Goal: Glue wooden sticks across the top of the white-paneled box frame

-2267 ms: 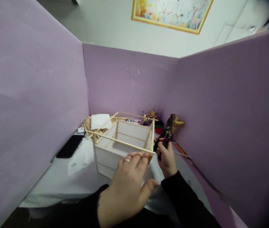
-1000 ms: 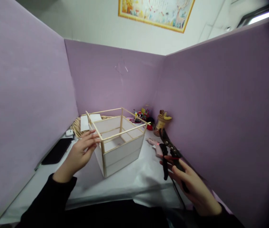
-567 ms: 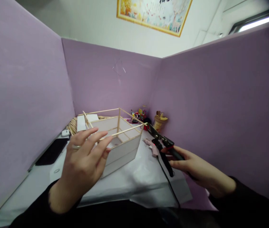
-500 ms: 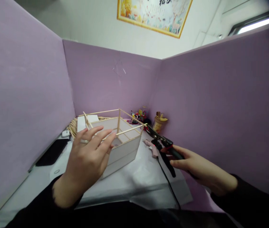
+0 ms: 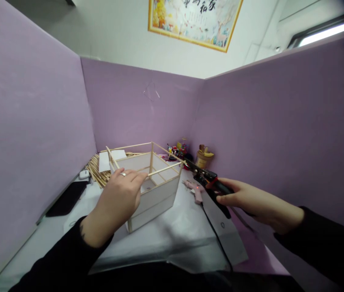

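Observation:
A box-like model of thin wooden sticks with white panels [image 5: 156, 205] stands on the covered table. My left hand [image 5: 122, 190], a ring on one finger, closes over its near left top corner and the end of the light stick [image 5: 166, 167] lying along the front. Black cutters [image 5: 202, 173] with red trim are in my right hand [image 5: 239, 194]. Their jaws are at the stick's right end, by the model's right corner; whether the blades touch the wood I cannot tell. One cutter handle hangs lower, its end dark against the table.
A pink glue gun [image 5: 196, 192] with a black cord lies beneath the cutters. Loose sticks [image 5: 95, 168] are piled behind left, near a dark tablet-like slab [image 5: 67, 198]. A brown pot [image 5: 203, 158] and small colourful items [image 5: 175, 150] stand at the back. Purple panels [image 5: 144, 109] enclose the table.
My left hand has lowered, and its raised, spread fingers have closed over the model's corner. The cutters stay at the stick's right end, their handles closer together.

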Available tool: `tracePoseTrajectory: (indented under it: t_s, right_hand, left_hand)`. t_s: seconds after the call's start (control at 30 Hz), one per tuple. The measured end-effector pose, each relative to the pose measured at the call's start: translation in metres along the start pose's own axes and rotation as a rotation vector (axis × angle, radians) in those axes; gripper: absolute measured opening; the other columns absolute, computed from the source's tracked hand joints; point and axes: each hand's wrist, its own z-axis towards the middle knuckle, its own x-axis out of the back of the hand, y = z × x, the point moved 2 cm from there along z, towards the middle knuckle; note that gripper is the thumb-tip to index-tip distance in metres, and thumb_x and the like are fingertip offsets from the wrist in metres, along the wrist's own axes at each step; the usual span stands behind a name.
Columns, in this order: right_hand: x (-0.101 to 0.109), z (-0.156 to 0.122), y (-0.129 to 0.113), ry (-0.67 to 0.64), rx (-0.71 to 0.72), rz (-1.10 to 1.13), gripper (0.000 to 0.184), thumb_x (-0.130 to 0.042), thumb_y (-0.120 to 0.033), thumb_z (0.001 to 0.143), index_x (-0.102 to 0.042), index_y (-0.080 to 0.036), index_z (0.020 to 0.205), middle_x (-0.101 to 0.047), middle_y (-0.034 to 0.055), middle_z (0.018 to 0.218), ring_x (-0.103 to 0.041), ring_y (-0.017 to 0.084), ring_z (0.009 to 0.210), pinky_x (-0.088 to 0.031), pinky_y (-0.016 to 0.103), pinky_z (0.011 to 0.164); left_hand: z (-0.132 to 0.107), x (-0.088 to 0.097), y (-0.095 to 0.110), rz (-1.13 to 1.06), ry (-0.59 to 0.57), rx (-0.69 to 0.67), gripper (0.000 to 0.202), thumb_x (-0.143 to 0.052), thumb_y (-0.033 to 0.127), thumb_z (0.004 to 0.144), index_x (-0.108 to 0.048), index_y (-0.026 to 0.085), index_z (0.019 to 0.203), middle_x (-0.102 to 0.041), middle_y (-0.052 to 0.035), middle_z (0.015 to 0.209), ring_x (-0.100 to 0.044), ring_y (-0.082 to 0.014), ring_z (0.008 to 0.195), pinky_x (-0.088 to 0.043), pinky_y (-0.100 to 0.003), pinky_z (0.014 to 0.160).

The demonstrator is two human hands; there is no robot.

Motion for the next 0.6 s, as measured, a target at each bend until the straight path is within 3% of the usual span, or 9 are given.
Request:
tracePoseTrajectory:
  t_s: [0.27, 0.5, 0.6]
  right_hand:
    - [0.001, -0.003, -0.016, -0.028, -0.009, 0.034, 0.038, -0.069, -0.031, 0.057, -0.073, -0.025, 0.094, -0.074, 0.0046, 0.096, -0.065, 0.026, 0.091, -0.050, 0.034, 0.076]
    - [0.000, -0.004, -0.017, 0.015, -0.003, 0.074, 0.037, -0.072, -0.025, 0.057, -0.078, -0.027, 0.093, -0.077, 0.0035, 0.089, -0.069, 0.026, 0.084, -0.053, 0.033, 0.066]
    - [-0.002, -0.006, -0.015, 0.042, -0.011, 0.080, 0.035, -0.073, -0.027, 0.056, -0.078, -0.026, 0.090, -0.077, 0.0037, 0.091, -0.068, 0.026, 0.085, -0.053, 0.033, 0.068]
  left_hand:
    - [-0.003, -0.005, -0.002, -0.041, 0.007, 0.033, 0.040, -0.042, 0.002, 0.085, -0.070, 0.012, 0.111, -0.078, -0.0119, 0.102, -0.072, -0.0275, 0.092, -0.052, -0.054, 0.094]
    - [-0.003, -0.006, -0.003, -0.063, 0.015, 0.038, 0.040, -0.043, 0.002, 0.084, -0.071, 0.013, 0.112, -0.078, -0.0117, 0.102, -0.072, -0.0279, 0.092, -0.051, -0.055, 0.094]
    - [-0.004, -0.006, -0.003, -0.056, 0.019, 0.031, 0.041, -0.044, 0.001, 0.083, -0.070, 0.013, 0.112, -0.078, -0.0114, 0.101, -0.072, -0.0278, 0.092, -0.051, -0.054, 0.093]
